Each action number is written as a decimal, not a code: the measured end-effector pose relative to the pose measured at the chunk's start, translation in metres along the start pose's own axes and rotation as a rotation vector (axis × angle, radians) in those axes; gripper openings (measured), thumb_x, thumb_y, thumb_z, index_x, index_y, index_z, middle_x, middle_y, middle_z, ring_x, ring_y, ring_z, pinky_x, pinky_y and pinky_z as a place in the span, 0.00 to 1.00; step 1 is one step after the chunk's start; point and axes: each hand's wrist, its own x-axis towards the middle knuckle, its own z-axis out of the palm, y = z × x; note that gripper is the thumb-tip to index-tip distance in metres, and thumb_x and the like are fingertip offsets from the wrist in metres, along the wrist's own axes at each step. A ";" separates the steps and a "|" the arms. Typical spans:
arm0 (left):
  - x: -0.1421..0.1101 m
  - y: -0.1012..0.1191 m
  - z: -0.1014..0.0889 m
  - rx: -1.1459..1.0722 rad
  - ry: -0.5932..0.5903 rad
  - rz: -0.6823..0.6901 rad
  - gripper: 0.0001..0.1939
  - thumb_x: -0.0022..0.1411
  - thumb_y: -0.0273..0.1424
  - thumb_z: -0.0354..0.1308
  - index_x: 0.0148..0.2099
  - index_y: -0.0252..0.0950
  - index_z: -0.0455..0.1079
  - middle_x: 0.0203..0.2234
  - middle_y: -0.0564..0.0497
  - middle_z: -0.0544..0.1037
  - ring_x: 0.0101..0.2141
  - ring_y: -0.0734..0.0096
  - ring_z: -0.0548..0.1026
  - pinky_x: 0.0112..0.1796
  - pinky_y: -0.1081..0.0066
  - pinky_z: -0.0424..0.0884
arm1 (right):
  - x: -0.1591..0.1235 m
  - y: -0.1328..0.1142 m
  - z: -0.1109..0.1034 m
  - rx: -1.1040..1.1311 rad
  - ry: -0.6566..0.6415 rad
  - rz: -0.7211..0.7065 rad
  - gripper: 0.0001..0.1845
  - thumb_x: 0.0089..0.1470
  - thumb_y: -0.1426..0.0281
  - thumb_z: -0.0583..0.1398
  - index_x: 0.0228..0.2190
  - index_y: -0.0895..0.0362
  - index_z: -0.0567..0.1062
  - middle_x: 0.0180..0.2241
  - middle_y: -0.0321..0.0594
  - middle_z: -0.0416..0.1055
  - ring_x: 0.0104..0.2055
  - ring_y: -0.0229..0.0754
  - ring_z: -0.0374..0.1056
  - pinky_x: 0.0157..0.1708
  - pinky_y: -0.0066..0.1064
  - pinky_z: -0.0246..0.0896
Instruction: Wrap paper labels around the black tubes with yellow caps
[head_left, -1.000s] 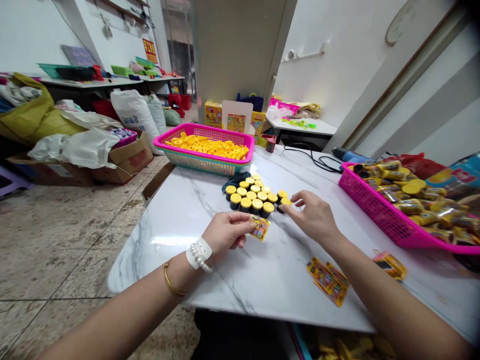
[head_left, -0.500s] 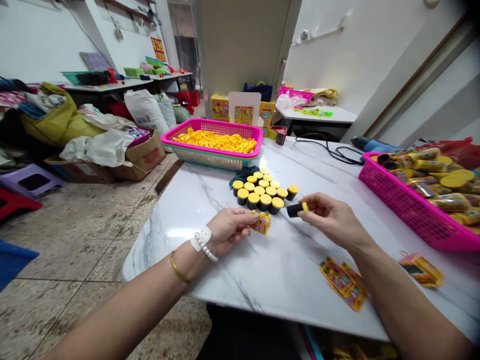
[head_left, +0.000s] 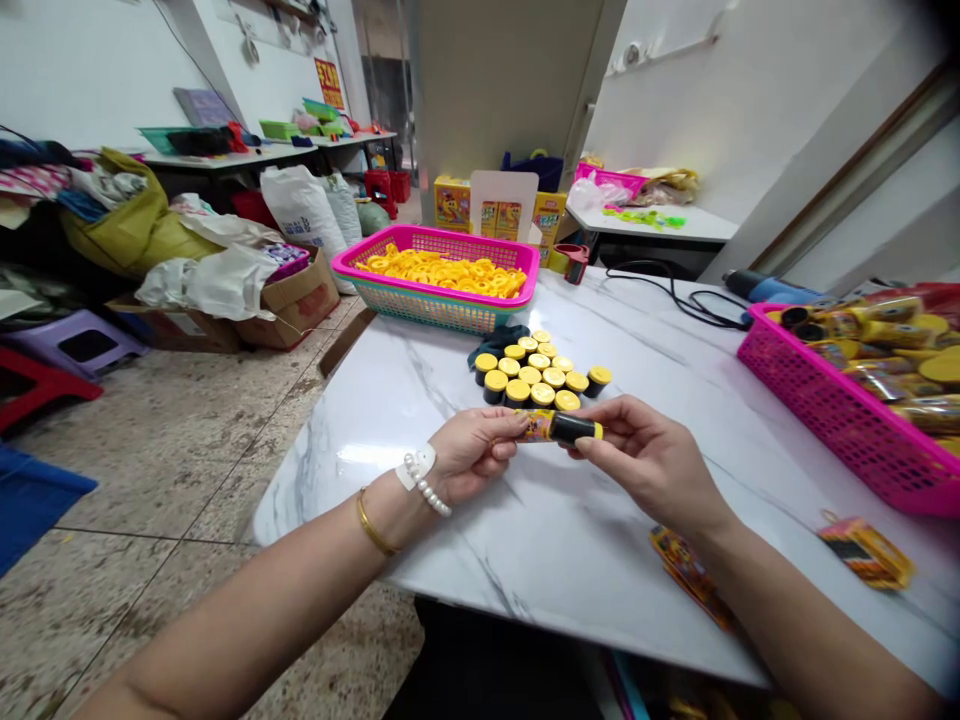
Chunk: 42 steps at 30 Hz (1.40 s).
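My left hand [head_left: 480,452] pinches a small printed yellow-orange wrapper sleeve [head_left: 535,426] by its left end. Against the sleeve's right end lies a black bottle with a yellow cap [head_left: 573,430], held by the cap end in the closed fingers of my right hand [head_left: 637,452]. Whether the bottle's tip is inside the sleeve I cannot tell. Just beyond both hands, several black bottles with yellow lids [head_left: 530,376] stand upright in a cluster. Flat printed wrappers [head_left: 691,572] lie under my right forearm, partly hidden by it.
A pink basket of yellow plastic pieces [head_left: 442,240] stands at the back of the marble-patterned table [head_left: 450,540]. On the right is a pink basket [head_left: 840,430] full of wrapped bottles. A small bundle of printed wrappers [head_left: 870,552], a heat gun [head_left: 772,288] and a black cable [head_left: 675,295] lie nearby.
My right hand has brought the black bottle left to the wrapper sleeve, so the two now meet. My left hand keeps its pinch. The view has shifted slightly.
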 end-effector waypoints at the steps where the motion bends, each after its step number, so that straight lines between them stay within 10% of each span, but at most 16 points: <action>1: 0.000 -0.001 0.000 0.006 -0.005 0.006 0.04 0.58 0.22 0.64 0.33 0.27 0.72 0.25 0.52 0.72 0.15 0.92 0.55 0.13 0.85 0.41 | -0.002 0.000 0.000 -0.080 0.017 -0.050 0.12 0.52 0.66 0.66 0.39 0.54 0.74 0.40 0.44 0.80 0.31 0.41 0.76 0.29 0.31 0.73; 7: 0.005 -0.006 0.000 0.054 -0.005 0.046 0.07 0.55 0.25 0.67 0.31 0.28 0.72 0.22 0.54 0.71 0.15 0.90 0.56 0.14 0.83 0.42 | -0.008 -0.002 0.002 -0.492 -0.008 -0.406 0.10 0.49 0.74 0.65 0.34 0.54 0.71 0.48 0.45 0.79 0.17 0.29 0.60 0.17 0.27 0.64; 14: 0.000 -0.007 -0.002 0.227 0.104 0.289 0.20 0.45 0.37 0.75 0.35 0.30 0.74 0.23 0.55 0.70 0.20 0.84 0.64 0.17 0.81 0.50 | -0.005 0.012 0.001 -0.226 0.093 -0.348 0.17 0.49 0.70 0.69 0.41 0.53 0.73 0.38 0.39 0.77 0.27 0.36 0.70 0.26 0.31 0.71; 20: -0.001 -0.003 -0.007 0.353 -0.144 0.146 0.23 0.45 0.39 0.75 0.39 0.32 0.74 0.33 0.47 0.77 0.26 0.76 0.72 0.22 0.77 0.62 | -0.002 0.012 -0.005 -0.253 -0.008 -0.493 0.20 0.51 0.72 0.69 0.46 0.49 0.78 0.43 0.40 0.71 0.40 0.41 0.73 0.35 0.33 0.76; 42: 0.015 -0.009 0.000 0.384 -0.193 0.076 0.28 0.52 0.51 0.67 0.41 0.29 0.74 0.28 0.46 0.76 0.22 0.77 0.72 0.21 0.76 0.63 | 0.004 0.015 -0.005 -0.292 0.038 -0.592 0.16 0.53 0.71 0.68 0.45 0.50 0.80 0.42 0.41 0.75 0.38 0.41 0.74 0.38 0.36 0.77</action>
